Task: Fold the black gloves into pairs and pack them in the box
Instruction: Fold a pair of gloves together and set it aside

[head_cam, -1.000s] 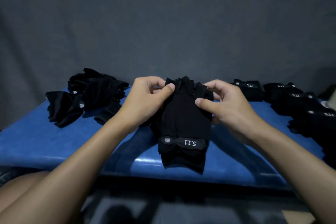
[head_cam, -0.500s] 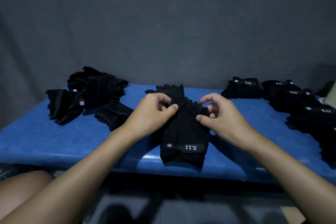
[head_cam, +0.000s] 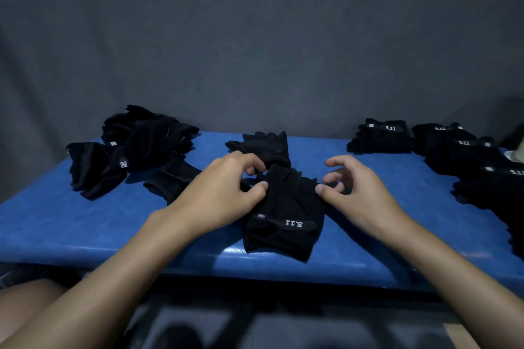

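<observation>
A black glove pair [head_cam: 286, 207] with a "5.11" wrist strap lies flat on the blue table [head_cam: 85, 224], its cuff toward the front edge. My left hand [head_cam: 224, 190] rests at its upper left edge, thumb and curled forefinger pinching the fabric. At the pair's upper right edge my right hand [head_cam: 360, 190] has its fingers apart, with only the thumb tip touching the fabric. Another loose black glove [head_cam: 263, 144] lies just behind the pair.
A heap of loose black gloves [head_cam: 136, 147] sits at the back left. Folded glove pairs [head_cam: 382, 136] with white "5.11" labels line the back right and right side. A pale object [head_cam: 517, 154] shows at the right edge. A grey cloth hangs behind.
The glove pair has come down from being held up to lying flat on the table. My right hand has loosened its pinch and spread its fingers. Both hands have lowered with the pair.
</observation>
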